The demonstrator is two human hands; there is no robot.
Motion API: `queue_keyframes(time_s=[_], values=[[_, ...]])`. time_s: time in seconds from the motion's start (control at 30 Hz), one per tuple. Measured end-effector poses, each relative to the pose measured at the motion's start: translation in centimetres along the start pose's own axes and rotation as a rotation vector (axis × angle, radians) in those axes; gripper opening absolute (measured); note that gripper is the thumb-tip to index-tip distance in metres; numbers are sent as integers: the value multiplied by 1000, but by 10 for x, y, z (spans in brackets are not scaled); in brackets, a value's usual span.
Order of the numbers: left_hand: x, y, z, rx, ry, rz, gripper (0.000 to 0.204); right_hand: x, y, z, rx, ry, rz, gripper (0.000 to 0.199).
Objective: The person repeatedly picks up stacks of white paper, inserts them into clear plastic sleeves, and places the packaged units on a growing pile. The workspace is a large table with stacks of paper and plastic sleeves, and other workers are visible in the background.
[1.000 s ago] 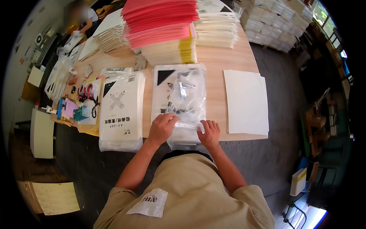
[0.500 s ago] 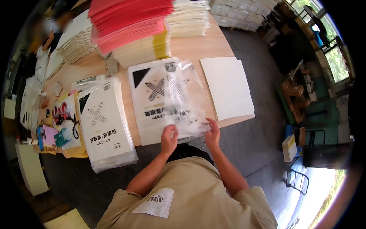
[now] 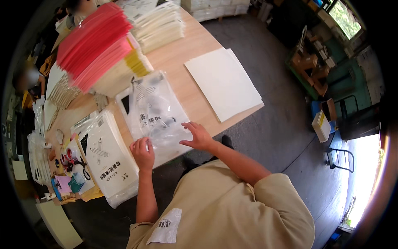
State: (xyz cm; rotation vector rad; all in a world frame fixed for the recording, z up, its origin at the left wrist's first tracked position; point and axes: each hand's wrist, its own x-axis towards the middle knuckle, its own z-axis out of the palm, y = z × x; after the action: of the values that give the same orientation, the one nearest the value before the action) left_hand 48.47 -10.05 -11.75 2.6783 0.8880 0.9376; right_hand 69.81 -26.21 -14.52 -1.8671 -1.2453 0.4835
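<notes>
A clear plastic bag printed with crossed pencils (image 3: 155, 110) lies over a stack of similar bags in front of me. At its near left corner, my left hand (image 3: 143, 152) has its fingers curled and closed on the film. My right hand (image 3: 198, 136) hovers by the near right edge, thumb and fingers spread apart with nothing held. Left of the bag is a pile of filled paper packs in clear sleeves (image 3: 110, 162). To the right, a stack of white sheets (image 3: 224, 85) rests on the wooden table (image 3: 199, 39).
Tall piles of red and pink sheets (image 3: 97, 43) and cream sheets (image 3: 159, 27) stand at the back. Tape rolls (image 3: 68, 155), scissors (image 3: 85, 168) and a teal box (image 3: 76, 181) crowd the left side. A trolley (image 3: 342, 159) stands right. Other people are at the far left.
My view has turned right. The bag has spread flatter over the stack and leftward. My right hand has let go of the bag's edge and opened; my left hand stays at its corner.
</notes>
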Motion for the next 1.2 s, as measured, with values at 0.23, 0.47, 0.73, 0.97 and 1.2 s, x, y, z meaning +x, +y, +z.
queue_keyframes(time_s=[0.23, 0.47, 0.73, 0.97, 1.2], values=[[-8, 55, -18, 106, -414, -200, 74, -32, 148, -109, -469, -22, -167, 52], [-12, 151, -4, 47, 23, -382, 65, -3, 202, -137, -454, -254, -541, 37], [3, 260, 81, -321, -72, -279, 22, 15, 227, -147, -422, -254, -846, 12], [48, 260, 192, -1752, -340, -1558, 53, 41, 190, -195, -155, -88, -859, 18], [89, 259, 231, -1435, -387, -1222, 44, 12, 138, -231, -203, -298, -848, 16]])
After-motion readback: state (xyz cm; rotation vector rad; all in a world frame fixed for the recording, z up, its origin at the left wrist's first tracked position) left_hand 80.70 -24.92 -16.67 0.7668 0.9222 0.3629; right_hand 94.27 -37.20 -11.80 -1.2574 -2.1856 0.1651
